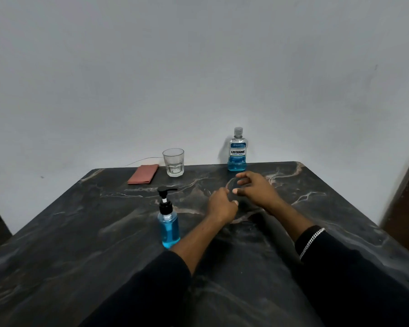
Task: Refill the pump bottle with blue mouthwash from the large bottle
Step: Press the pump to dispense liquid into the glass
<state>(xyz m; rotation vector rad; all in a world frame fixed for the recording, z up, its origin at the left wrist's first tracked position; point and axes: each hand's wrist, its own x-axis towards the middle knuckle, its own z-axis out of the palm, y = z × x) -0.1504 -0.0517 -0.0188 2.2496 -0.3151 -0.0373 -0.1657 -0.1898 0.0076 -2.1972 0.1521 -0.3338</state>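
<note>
Nearby, pump bottle (168,226) stands just left of clenched left hand (221,206); right hand (256,188) fingers (243,175) relaxed, empty

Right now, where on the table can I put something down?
Bare: the table left of the pump bottle, nearer than the pink cloth. Crowded: the back edge with glass and Listerine bottle, and around left hand and right hand.

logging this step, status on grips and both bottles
Left grip curled, right grip loosely open, both empty. Pump bottle upright, pump on; Listerine bottle capped at far edge. Nothing between grips and bottles.
</note>
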